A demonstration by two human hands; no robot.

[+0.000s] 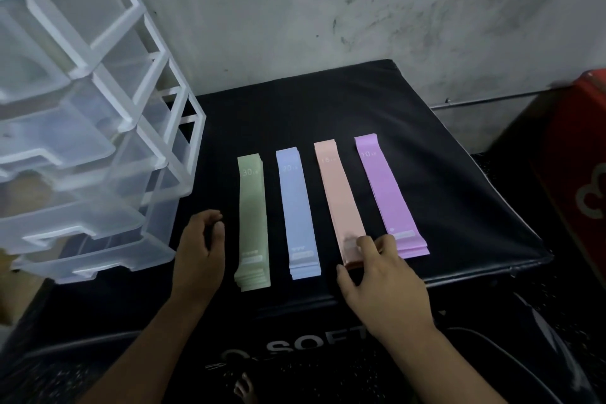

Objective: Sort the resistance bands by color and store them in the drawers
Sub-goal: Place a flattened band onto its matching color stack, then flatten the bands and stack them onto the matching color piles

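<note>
The drawer unit [98, 108] stands left of both hands on the black table [328, 102]. Green bands [252, 213] and blue bands [296, 207] lie between the hands. The right hand [383, 285] rests spread fingertips on the near end of the orange bands [337, 193], with the purple bands [383, 190] just beyond it. The left hand [200, 252] hovers loosely curled and holds nothing.

Left hand [200, 256] and right hand [380, 285], forearms bare; perhaps bare toes [244, 387] below.
</note>
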